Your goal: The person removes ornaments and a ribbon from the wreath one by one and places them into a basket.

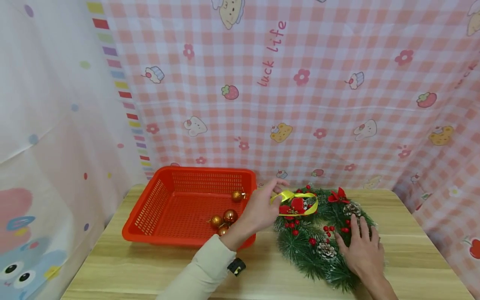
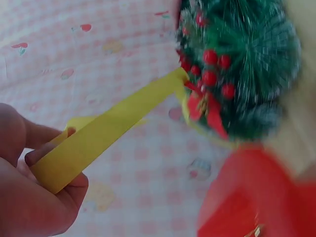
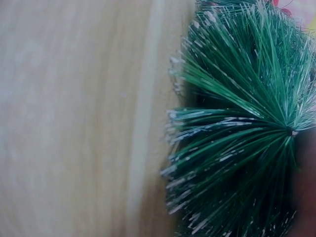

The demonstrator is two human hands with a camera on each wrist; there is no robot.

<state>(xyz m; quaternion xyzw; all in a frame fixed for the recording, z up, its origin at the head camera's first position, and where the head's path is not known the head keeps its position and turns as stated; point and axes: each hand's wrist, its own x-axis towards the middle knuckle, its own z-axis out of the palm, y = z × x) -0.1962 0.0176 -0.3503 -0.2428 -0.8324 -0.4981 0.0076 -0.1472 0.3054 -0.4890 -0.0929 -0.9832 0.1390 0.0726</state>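
A green Christmas wreath (image 1: 300, 246) with red berries, red flowers and pinecones (image 1: 326, 250) lies on the table's right half. My left hand (image 1: 265, 206) pinches a yellow ribbon (image 2: 111, 131) at the wreath's upper left side. The ribbon forms a loop that stretches from these fingers to the wreath, by a red flower (image 2: 210, 111). On the wreath's right side rests my right hand (image 1: 363, 252), fingers spread over the needles. Mostly green needles (image 3: 237, 123) fill the right wrist view, with the hand only a blur at its edge.
A red plastic basket (image 1: 144, 208) stands left of the wreath, with several shiny orange-brown baubles (image 1: 230, 216) inside. The left forearm passes over its front right corner. Behind the wooden table (image 1: 408, 258) hangs a pink checked cloth (image 1: 281, 104).
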